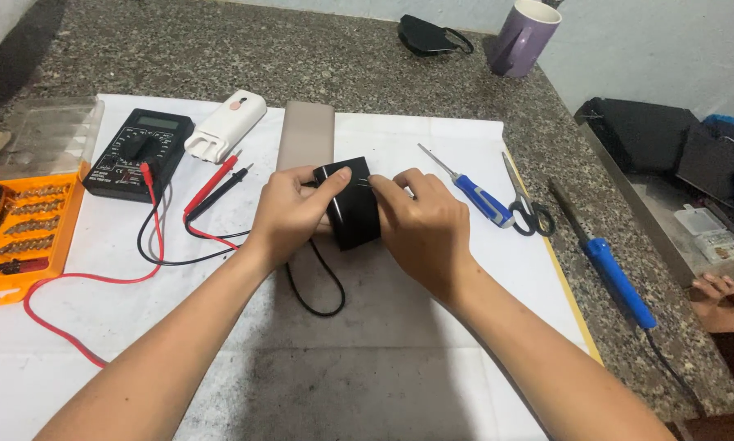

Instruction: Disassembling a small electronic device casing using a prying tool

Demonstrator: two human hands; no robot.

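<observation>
Both hands grip a small black box-shaped adapter over the white paper sheet. My left hand wraps its left side, thumb lying across the top. My right hand holds the right side, fingertips at its upper edge. A thin black cable loops down from under the adapter. A flat beige rectangular case lies just behind the hands.
A black multimeter with red and black leads, a white plastic part and an orange bit set are left. A blue screwdriver, scissors and a blue soldering iron lie right. A purple mug stands behind. Another person's hand is at the right edge.
</observation>
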